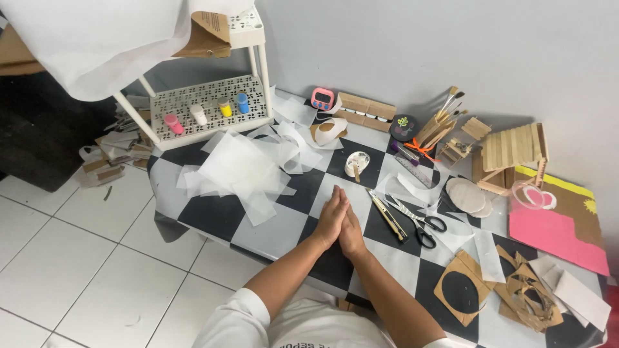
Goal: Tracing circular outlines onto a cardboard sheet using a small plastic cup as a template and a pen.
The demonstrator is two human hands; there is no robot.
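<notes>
Left hand [331,219], right hand [351,229] pressed flat together, holding nothing; shelf tray [213,96] holds 4 paint bottles [206,113]

My left hand [330,219] and right hand [351,227] pressed flat together, palm to palm, fingers straight, resting on the black-and-white checkered table [271,229]. Nothing held.

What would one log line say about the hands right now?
left hand: pressed flat to right hand | holding: nothing | over: checkered table | nearest: scissors, tape dispenser
</notes>
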